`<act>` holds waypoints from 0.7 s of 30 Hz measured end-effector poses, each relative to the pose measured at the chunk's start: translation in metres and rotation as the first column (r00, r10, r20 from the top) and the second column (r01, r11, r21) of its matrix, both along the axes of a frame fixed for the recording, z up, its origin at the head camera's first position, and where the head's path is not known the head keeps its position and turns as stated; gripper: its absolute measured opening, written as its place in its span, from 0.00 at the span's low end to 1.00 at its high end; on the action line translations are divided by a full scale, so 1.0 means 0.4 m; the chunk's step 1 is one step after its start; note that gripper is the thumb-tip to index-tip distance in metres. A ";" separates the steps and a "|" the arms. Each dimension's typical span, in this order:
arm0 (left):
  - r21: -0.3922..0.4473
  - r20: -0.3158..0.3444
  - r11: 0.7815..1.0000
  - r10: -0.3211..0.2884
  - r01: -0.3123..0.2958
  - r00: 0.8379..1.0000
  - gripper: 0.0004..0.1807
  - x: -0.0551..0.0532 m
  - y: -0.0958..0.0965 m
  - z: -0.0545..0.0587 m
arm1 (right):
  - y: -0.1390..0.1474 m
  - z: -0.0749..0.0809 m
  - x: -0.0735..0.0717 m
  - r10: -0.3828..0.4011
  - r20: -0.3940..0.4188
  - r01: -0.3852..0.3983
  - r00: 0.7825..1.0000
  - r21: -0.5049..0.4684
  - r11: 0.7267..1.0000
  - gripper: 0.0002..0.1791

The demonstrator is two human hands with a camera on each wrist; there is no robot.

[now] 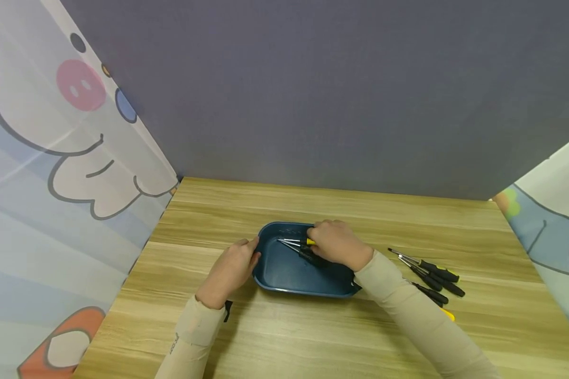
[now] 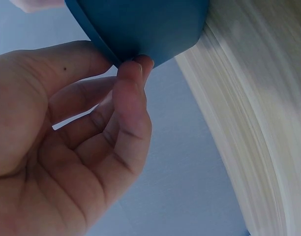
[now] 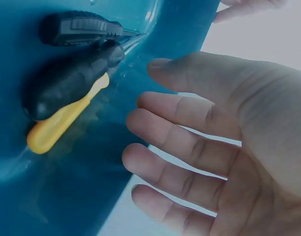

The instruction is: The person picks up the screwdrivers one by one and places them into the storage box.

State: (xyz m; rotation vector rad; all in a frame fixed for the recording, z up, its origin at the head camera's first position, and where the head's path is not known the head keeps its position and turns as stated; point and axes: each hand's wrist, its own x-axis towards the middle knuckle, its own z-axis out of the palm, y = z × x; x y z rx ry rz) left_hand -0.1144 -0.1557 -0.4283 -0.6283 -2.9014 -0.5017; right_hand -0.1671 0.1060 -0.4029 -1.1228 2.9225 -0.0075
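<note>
1. Nearest the camera, the right hand (image 3: 254, 147) hangs with its fingers spread and nothing in them, over the right part of the blue tray (image 1: 284, 271). Lowered carelessly, the palm could bear on the rim and tip it.

2. The left hand (image 1: 228, 271) pinches the tray's left rim between thumb and fingertips. That is a small purchase; a knock from the other side could twist the tray free or slide it across the desk (image 1: 289, 337).

3. Inside the tray, apart from the right hand's fingertips, a ridged black handle (image 3: 81, 28) and a rounded black handle (image 3: 62, 88) lie close together, so reaching for one may shove the other. The yellow piece (image 3: 67, 120) alongside could be part of the rounded one or a separate tool; the wrist view leaves that unsure.

4. Their metal shafts (image 1: 291, 240) point towards the left hand. A leftward tilt might slide the tips against fingers at the rim.

5. Right of the tray, black-handled screwdrivers (image 1: 438, 271) lie loosely bunched on the desk. Pulling one could drag or roll its neighbours.

6. The right sleeve (image 1: 417, 305) partly covers a yellow handle (image 1: 448, 314) beside that bunch. A sweep of the forearm could catch and scatter it.
</note>
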 end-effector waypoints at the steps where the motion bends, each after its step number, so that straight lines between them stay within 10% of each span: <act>1: 0.001 0.001 1.000 0.000 0.000 1.000 0.21 0.000 0.000 0.001 | 0.002 0.003 0.002 -0.001 -0.002 0.001 1.000 -0.001 1.000 0.08; 21: 0.003 0.034 1.000 0.011 -0.012 0.999 0.22 0.003 0.000 0.001 | 0.112 0.046 0.045 -0.022 -0.075 0.020 0.997 -0.018 1.000 0.08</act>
